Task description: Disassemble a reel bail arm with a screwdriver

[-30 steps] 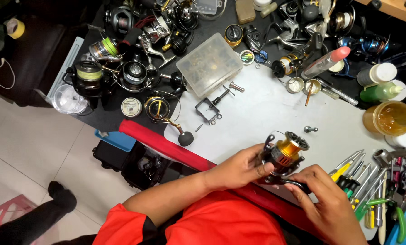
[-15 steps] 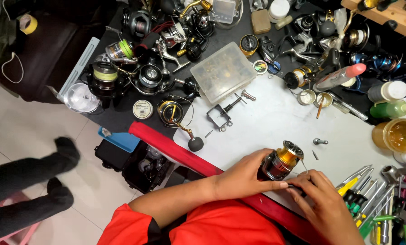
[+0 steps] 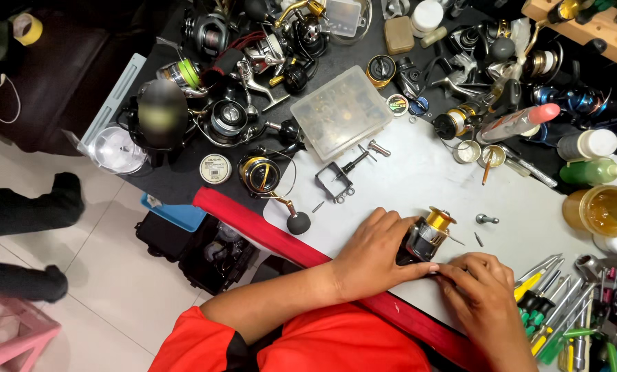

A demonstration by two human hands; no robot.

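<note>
Left hand (image 3: 369, 251) wraps closed around black-and-gold spinning reel (image 3: 424, 238), pinning it to the white work mat (image 3: 418, 179) near the red table edge (image 3: 267, 231). Right hand (image 3: 484, 289) fingertips pinch at the reel's lower side; whatever small part they hold is hidden. Loose screw (image 3: 478, 240) and small metal knob (image 3: 486, 220) lie just beside reel. Screwdrivers (image 3: 539, 289) right of hand. Clear plastic parts box (image 3: 341, 112) farther up, among other reels.

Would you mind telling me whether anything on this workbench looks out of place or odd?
Nothing looks spilled or broken. Small loose parts lie scattered on the white mat: a screw beside the gold-and-black reel in the left hand, a bolt near the clear plastic box. The right hand touches the reel's underside.
</note>
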